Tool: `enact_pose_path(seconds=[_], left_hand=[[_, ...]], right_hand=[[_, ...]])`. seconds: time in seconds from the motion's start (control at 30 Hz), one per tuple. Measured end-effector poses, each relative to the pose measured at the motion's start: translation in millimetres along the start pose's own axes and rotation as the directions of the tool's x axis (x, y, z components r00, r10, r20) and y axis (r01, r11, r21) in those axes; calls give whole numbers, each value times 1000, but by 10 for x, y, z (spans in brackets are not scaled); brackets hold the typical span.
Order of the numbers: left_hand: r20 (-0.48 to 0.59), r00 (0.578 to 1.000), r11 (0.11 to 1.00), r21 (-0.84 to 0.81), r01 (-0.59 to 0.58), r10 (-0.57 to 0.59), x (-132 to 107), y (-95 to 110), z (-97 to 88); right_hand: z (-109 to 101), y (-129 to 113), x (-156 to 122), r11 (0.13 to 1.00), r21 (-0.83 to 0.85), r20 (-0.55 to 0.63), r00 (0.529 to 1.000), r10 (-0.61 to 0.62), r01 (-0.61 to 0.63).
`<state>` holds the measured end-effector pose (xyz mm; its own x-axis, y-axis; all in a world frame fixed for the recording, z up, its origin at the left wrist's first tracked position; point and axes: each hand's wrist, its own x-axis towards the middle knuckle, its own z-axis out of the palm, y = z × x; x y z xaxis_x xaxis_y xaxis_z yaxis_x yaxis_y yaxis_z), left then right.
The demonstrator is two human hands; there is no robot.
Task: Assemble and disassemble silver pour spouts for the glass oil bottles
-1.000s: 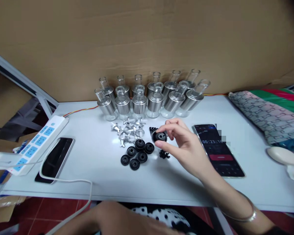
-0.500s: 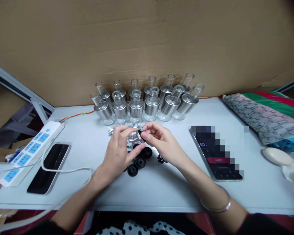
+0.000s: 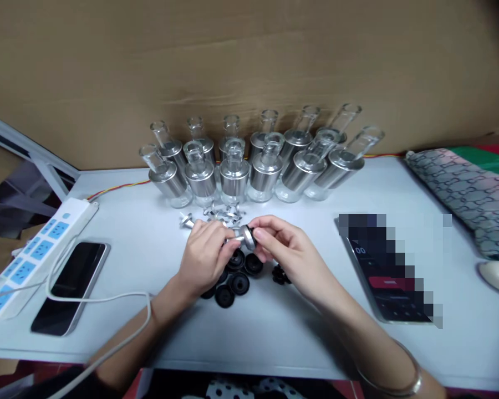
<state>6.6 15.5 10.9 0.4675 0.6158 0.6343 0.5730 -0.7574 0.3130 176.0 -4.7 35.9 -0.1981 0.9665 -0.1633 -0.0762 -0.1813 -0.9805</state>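
Note:
A silver metal bottle spout [image 3: 246, 237] with a narrow stem and a wide round collar is held between my two hands. My left hand [image 3: 205, 252] is closed around its stem. The thumb and fingers of my right hand [image 3: 280, 244] pinch a black cap [image 3: 253, 231] against the collar's right side. Just below lie several round black caps [image 3: 239, 283], loose on the table. Smaller black pieces [image 3: 281, 274] sit in a cluster beneath my right hand, partly hidden by it. Beyond my left hand lies a pile of small silver metal parts [image 3: 224, 212].
Two rows of glass bottles [image 3: 235, 180] with metal sleeves stand at the back, before a cardboard wall [image 3: 233, 61]. A power strip [image 3: 41, 249], a dark phone [image 3: 70, 288] and a white cable [image 3: 103, 300] are left. Another phone [image 3: 382, 271] and a patterned pouch [image 3: 453, 194] are right.
The spout has turned in my hands, so its stem now points left into my left hand. My left fingers have closed down on it. The camera view has moved closer.

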Motion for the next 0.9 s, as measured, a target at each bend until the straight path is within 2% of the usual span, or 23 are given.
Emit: enact_pose_path(seconds=[0.37, 0.57, 0.7, 0.9], left_hand=[[-37, 975, 975, 47, -216, 218, -110, -202, -87], [-9, 986, 986, 38, -165, 166, -134, -217, -76], [-19, 987, 983, 100, -155, 158, -119, -193, -57], [-92, 981, 977, 143, -159, 173, -106, -157, -76]], right_hand=[[49, -75, -107, 997, 27, 60, 996, 65, -66], [0, -80, -114, 998, -31, 19, 998, 56, -55], [0, -49, -103, 999, 4, 21, 999, 34, -34], [14, -71, -105, 991, 91, 135, 987, 86, -99]])
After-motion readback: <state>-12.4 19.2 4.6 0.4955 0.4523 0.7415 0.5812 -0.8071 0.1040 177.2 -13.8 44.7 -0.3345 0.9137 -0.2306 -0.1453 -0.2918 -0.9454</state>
